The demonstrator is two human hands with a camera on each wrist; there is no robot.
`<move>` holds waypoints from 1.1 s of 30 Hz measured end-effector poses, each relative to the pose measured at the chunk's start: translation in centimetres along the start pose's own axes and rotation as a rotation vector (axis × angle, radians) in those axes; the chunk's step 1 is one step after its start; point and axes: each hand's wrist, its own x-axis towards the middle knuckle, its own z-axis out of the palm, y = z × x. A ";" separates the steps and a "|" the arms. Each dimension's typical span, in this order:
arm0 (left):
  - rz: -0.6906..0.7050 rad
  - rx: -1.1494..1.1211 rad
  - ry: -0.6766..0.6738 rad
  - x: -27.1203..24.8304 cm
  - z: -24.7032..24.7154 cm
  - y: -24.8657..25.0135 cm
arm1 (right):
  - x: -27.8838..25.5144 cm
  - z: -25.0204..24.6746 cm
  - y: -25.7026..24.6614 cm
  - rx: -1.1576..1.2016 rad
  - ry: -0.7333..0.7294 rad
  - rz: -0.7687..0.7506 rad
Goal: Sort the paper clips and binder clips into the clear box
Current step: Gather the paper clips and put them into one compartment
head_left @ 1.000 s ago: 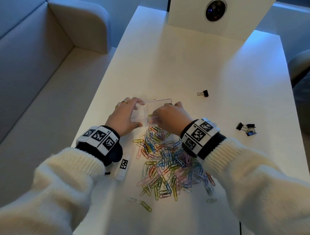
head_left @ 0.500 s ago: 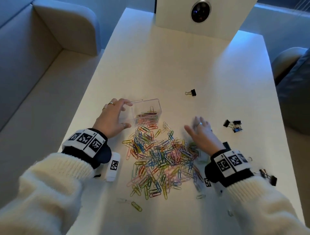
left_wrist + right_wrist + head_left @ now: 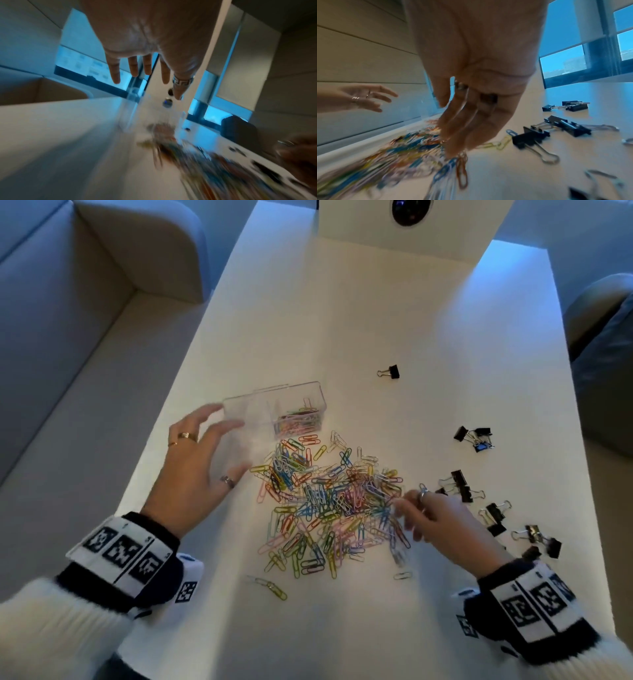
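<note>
White table [image 3: 376,302]. Clear box [image 3: 274,409] stands upright at about 11 o'clock from the heap of paper clips [image 3: 329,501], just beside its far edge. The box's right compartment holds a small bunch of coloured clips; what the left compartment holds I cannot tell.

Left hand [image 3: 195,467] at 9 o'clock of the heap, fingers spread and straight, gripping nothing. Fingertips near the box's left end; contact cannot be told. The left wrist view is blurred but shows the fingers extended.

Right hand [image 3: 435,522] at 3 o'clock of the heap, fingers [image 3: 464,135] pointing down into the clips at its right edge, loosely bent. Whether they pinch a clip I cannot tell; motion blur.

Binder clips [image 3: 459,484] scattered right of the right hand, from 2 to 4 o'clock. One lone binder clip [image 3: 390,371] lies at 1 o'clock, well apart. Two stray clips [image 3: 270,585] at 7 o'clock.
</note>
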 end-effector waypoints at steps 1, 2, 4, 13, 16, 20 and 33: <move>0.020 0.003 -0.099 -1.6 0.4 0.0 | -0.6 0.3 0.4 -0.049 -0.135 0.052; 0.039 0.004 -0.221 -3.1 0.7 -0.1 | -1.1 0.6 0.7 -0.088 -0.266 0.105; 0.077 0.015 -0.513 -5.4 1.4 0.1 | -1.7 1.7 1.2 -0.114 -0.477 0.183; -0.002 0.109 -0.755 -7.3 6.0 1.7 | -0.7 3.6 0.6 0.063 -0.401 0.065; 0.041 0.025 -0.521 -7.5 6.5 1.6 | -1.9 3.8 1.1 0.237 -0.097 -0.027; 0.016 0.287 -0.393 -10.6 7.3 1.8 | -4.9 5.3 2.6 -0.003 0.094 -0.004; 0.115 0.313 -0.524 -8.1 12.0 9.6 | -4.3 4.5 5.0 -0.316 0.249 0.078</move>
